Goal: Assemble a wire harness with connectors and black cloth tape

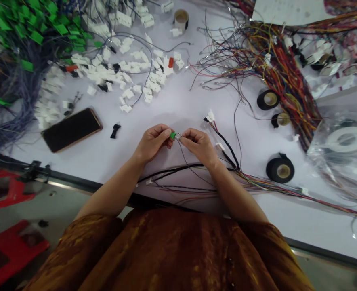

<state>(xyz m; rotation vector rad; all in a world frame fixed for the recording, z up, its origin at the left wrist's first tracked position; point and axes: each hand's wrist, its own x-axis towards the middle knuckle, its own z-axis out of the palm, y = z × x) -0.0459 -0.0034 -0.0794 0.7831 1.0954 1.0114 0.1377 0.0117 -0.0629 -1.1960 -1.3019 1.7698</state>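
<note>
Between thumb and fingers, my left hand (154,142) pinches a small green connector (173,135) above the white table. Close beside it, my right hand (199,146) is closed on a thin wire whose bright metal end (179,135) points at the connector; whether the tip touches it I cannot tell. A dark thin wire (183,153) hangs from between the hands toward the table. Below and behind my wrists lies a wire harness (257,182), with black-sleeved branches (227,145) ending in white connectors (210,116) right of my right hand.
A phone (72,130) and a small black part (115,131) lie to the left. White connectors (154,83) and green-tagged wires (36,36) are heaped at the far left. Black tape rolls (280,168), loose wire bundles (283,68) and a plastic bag (342,141) lie right.
</note>
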